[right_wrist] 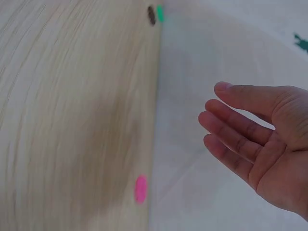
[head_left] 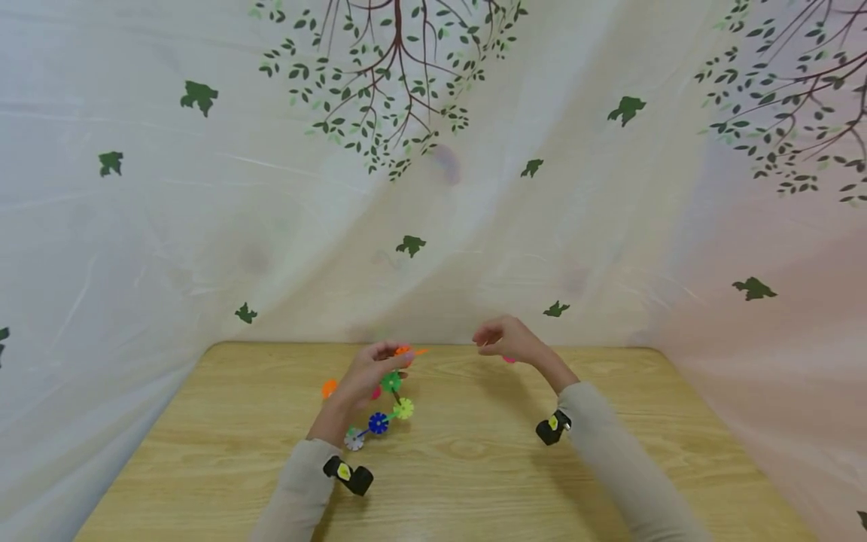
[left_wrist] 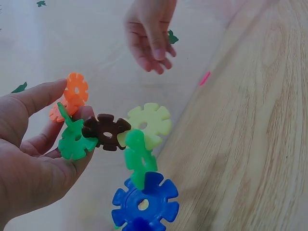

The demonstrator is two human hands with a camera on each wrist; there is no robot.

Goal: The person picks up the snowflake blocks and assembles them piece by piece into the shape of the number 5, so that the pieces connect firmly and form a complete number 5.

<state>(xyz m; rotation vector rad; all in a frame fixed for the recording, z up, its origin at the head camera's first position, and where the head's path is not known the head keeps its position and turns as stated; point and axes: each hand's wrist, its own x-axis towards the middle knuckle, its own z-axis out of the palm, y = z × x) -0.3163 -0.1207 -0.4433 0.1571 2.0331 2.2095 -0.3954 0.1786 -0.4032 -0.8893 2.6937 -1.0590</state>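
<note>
The left hand (head_left: 369,373) is gripping a flower-piece chain (left_wrist: 98,131) over the counter (head_left: 467,467); the right hand (head_left: 509,339), fingers loose, is hovering near the far edge, with open room between. The right wrist view is showing a pink piece (right_wrist: 140,189); the head view is mostly hiding it. Leafy cloth (head_left: 305,226) is hanging behind.

Orange, green, brown, yellow, blue on linked discs (left_wrist: 100,131); tan wood grain on counter (head_left: 474,482); dark-green leaf print on backdrop (head_left: 325,226).
</note>
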